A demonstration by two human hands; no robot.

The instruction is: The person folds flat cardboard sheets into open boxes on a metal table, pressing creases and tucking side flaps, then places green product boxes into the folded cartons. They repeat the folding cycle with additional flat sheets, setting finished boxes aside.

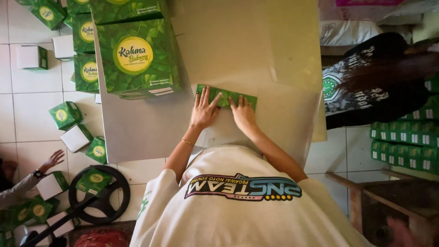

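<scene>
Hands point(204, 112) point(242, 114) flat on glossy green cardboard flap point(226, 96), grey sheet point(256, 55) beneath

We note green flap point(226, 97) partly covered by left hand point(203, 112) and right hand point(242, 114). Top box of green box stack point(137, 55) cut by upper edge. Co-worker's hand point(52, 160) cut at left edge. Blurred hand point(402, 231) bottom right; we cannot tell whose.
</scene>
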